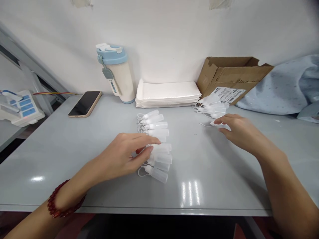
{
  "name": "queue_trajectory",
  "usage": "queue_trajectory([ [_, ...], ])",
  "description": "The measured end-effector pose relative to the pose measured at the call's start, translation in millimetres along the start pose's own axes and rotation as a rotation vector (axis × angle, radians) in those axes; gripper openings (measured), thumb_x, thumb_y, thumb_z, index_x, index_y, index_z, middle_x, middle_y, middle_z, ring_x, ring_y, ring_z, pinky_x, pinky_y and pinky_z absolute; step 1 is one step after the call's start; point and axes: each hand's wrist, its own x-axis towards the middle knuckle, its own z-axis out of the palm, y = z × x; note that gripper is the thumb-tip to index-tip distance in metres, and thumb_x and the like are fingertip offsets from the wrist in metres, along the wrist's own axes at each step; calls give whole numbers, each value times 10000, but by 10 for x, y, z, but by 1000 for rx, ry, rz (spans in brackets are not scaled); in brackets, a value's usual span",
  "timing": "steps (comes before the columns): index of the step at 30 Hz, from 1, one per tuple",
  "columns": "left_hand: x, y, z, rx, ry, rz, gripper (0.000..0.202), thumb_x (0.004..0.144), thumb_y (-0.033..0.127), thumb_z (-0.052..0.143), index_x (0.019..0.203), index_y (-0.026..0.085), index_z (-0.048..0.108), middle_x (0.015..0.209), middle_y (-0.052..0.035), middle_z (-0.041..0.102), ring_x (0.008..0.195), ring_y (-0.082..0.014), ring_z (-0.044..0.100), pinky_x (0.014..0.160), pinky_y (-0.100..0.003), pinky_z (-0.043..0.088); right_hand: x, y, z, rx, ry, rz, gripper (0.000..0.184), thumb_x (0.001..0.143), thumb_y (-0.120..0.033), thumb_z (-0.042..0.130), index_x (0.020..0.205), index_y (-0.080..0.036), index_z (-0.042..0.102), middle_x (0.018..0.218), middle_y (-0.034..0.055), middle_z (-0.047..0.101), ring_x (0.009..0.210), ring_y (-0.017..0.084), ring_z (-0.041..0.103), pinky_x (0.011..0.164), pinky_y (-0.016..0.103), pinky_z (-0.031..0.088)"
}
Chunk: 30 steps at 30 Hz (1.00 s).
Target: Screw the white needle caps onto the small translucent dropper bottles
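Several small translucent squeeze bottles (157, 174) with thin looped white straps lie side by side in a column on the grey table. My left hand (127, 151) is over the column's middle, thumb and forefinger closed around the strap end of one squeeze bottle (163, 147). Its other fingers are curled and partly hidden. To the right, my right hand (240, 131) pinches another squeeze bottle (213, 123), whose strap sticks out leftward; the fingers cover much of its body. Just beyond that hand is a loose pile of similar bottles (211, 105).
Along the wall stand a cream tumbler (122, 78) with a blue lid, a stack of white padded envelopes (169, 93) and an open cardboard box (234, 78). A phone (85, 104) lies left, near a white device with blue buttons (23, 108). Pale blue fabric (279, 86) sits right.
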Motion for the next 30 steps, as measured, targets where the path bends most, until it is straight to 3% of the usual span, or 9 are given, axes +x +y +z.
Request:
queue_trajectory([
  [9, 24, 6, 82, 29, -91, 48, 283, 861, 103, 445, 1016, 176, 671, 645, 10, 565, 542, -91, 453, 531, -223, 335, 14, 38, 13, -57, 38, -3, 323, 783, -155, 424, 1015, -151, 650, 1110, 137, 634, 1017, 292, 577, 828, 432, 454],
  [20, 0, 15, 4, -11, 14, 50, 279, 851, 85, 442, 979, 143, 683, 599, 17, 536, 504, -86, 400, 510, -226, 324, 58, 124, 96, -101, 125, -38, 314, 765, -157, 431, 999, -160, 640, 1101, 128, 641, 986, 294, 579, 820, 435, 450],
  [22, -5, 22, -20, -11, -24, 30, 257, 868, 116, 448, 977, 155, 678, 612, 17, 552, 511, -87, 419, 523, -227, 337, 67, 119, 94, -101, 138, -34, 319, 755, -159, 437, 1004, -161, 636, 1104, 126, 643, 1013, 305, 570, 827, 440, 450],
  [27, -4, 42, -56, 65, -251, -64, 213, 883, 266, 524, 1042, 188, 642, 740, 17, 640, 572, -99, 500, 587, -236, 372, 70, 118, 103, -101, 139, -42, 320, 754, -153, 429, 1004, -153, 630, 1115, 133, 644, 1026, 304, 569, 844, 446, 447],
  [30, -1, 37, -24, 125, -293, -64, 205, 876, 268, 542, 1045, 191, 629, 767, 23, 656, 593, -105, 526, 607, -240, 375, 83, 146, 116, -109, 149, -55, 310, 769, -146, 425, 1004, -159, 628, 1124, 139, 641, 1004, 299, 580, 831, 444, 452],
])
